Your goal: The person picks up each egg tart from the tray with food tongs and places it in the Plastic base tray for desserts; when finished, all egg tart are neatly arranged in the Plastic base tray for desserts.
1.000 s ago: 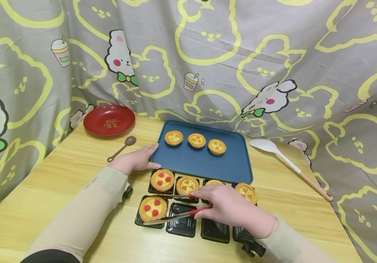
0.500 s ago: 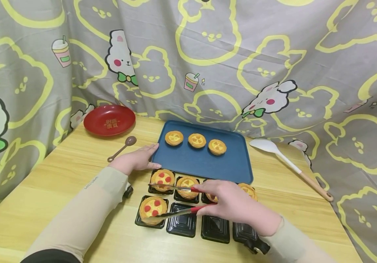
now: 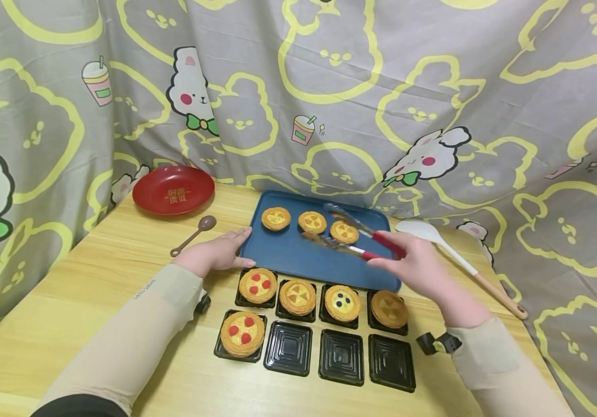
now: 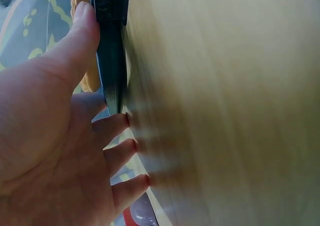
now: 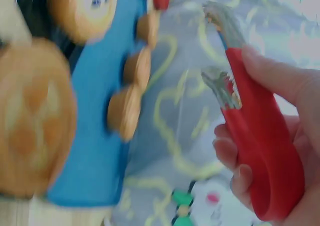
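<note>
Tart, the rightmost of three on the blue tray, will probably handle as light, with a firm but crumbly shell and a softer top; a gentle squeeze low on its sides looks safest. The right hand curls its fingers round the red-handled tongs, whose tips stand apart; motion blur leaves contact with the tart uncertain. The left hand, fingers extended and parted, touches the tray's left edge
</note>
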A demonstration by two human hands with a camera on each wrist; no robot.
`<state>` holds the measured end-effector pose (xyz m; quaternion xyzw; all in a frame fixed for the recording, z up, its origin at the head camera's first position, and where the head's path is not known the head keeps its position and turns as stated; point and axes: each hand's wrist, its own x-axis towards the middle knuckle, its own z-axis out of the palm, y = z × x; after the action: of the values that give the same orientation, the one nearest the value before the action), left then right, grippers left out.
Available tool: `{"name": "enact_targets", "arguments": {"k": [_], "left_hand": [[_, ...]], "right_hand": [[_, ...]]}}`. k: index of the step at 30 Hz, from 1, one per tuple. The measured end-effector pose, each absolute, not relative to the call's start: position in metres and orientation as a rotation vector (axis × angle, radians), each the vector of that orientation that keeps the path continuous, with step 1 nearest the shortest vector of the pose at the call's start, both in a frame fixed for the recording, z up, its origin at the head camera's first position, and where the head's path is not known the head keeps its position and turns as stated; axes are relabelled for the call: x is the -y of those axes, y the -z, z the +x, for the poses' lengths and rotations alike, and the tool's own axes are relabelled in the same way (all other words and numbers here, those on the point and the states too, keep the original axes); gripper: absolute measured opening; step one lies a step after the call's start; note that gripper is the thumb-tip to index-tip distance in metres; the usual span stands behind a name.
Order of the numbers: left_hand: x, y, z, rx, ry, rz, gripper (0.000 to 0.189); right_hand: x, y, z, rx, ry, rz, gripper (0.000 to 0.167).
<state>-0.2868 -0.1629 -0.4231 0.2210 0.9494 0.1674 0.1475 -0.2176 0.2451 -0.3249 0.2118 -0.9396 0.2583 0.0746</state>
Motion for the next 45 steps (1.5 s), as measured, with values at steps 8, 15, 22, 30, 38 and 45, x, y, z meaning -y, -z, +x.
{"name": "enact_targets", "arguments": {"k": [8, 15, 22, 30, 38, 45], "left_hand": [[0.163, 0.421, -0.286, -2.727, -0.493, 0.631, 0.097], [0.163, 0.422, -0.285, -2.728, -0.497, 0.636, 0.097], [0.162, 0.42, -0.284, -2.727, -0.505, 0.629, 0.097], [0.161, 0.419, -0.283, -2.73, -0.497, 0.634, 0.097], [0.161, 0.421, -0.285, -2.729, -0.494, 0.625, 0.097], [0.161, 0.42, -0.284, -2.722, -0.5, 0.62, 0.096]], "right_hand": [[-0.287, 0.343, -0.248, 2.966, -0.672, 0.378, 0.069], [-0.293, 0.365, -0.258, 3.027, -0.723, 0.304, 0.07], [-0.29, 0.375, -0.265, 3.089, -0.682, 0.274, 0.069], [-0.288, 0.374, -0.261, 3.053, -0.718, 0.255, 0.068], [-0.28, 0.349, -0.241, 2.968, -0.86, 0.362, 0.065], [-0.263, 0.328, -0.206, 2.946, -0.959, 0.514, 0.062]]}}
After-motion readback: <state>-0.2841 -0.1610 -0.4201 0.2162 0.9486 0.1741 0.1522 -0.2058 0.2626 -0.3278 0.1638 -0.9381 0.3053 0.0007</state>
